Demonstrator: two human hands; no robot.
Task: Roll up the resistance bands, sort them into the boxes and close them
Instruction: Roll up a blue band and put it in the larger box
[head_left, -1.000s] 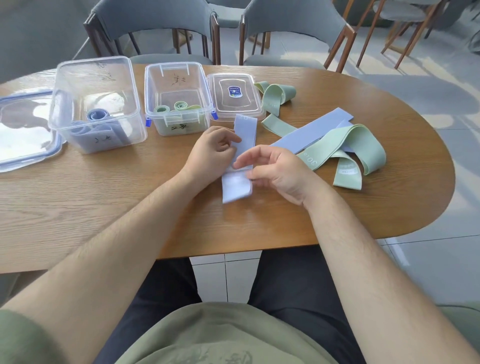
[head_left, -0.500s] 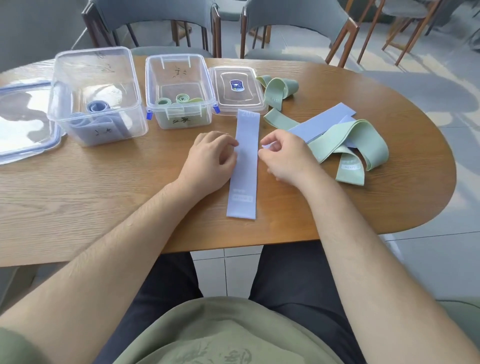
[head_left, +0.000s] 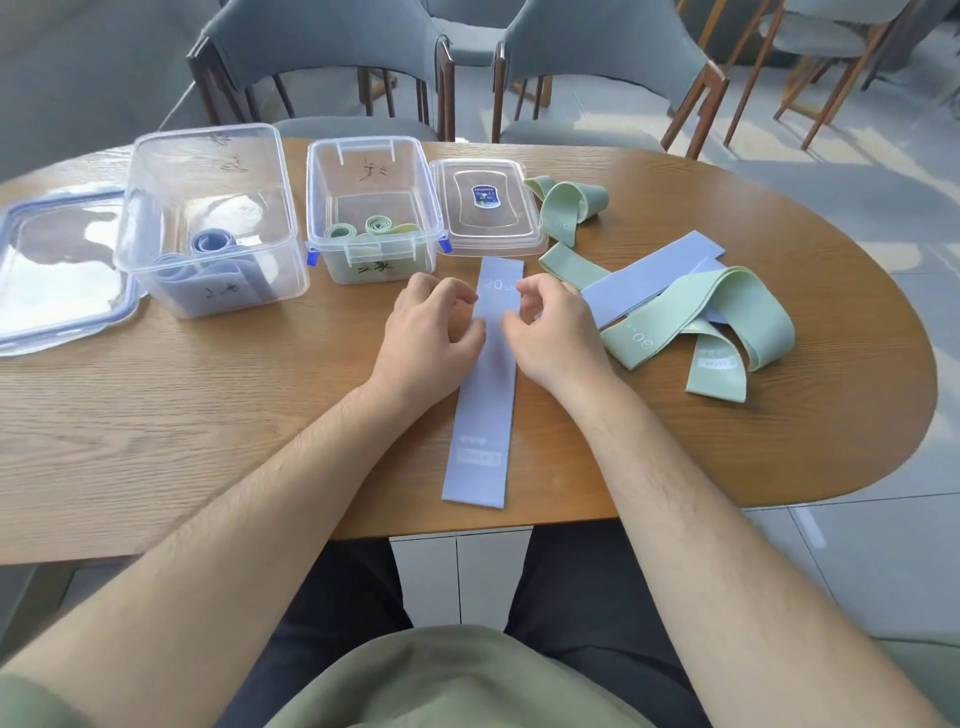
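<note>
Head view, left hand (head_left: 428, 332), right hand (head_left: 558, 335), blue band (head_left: 485, 415) between

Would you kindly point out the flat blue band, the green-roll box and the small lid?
flat blue band (head_left: 487, 405), head view, middle stretch
green-roll box (head_left: 405, 262), head view, front wall
small lid (head_left: 485, 197), head view, centre label

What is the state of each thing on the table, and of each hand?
Near blue band: unrolled, flat between the hands.
Left hand: fingers curled at its left edge, grip unclear.
Right hand: fingers curled over its right edge, grip unclear.
Large box: open, blue rolls inside.
Small box: open, green rolls inside.
Small lid: off, beside its box.
Large lid: off.
Green bands: unrolled, loose.
</note>
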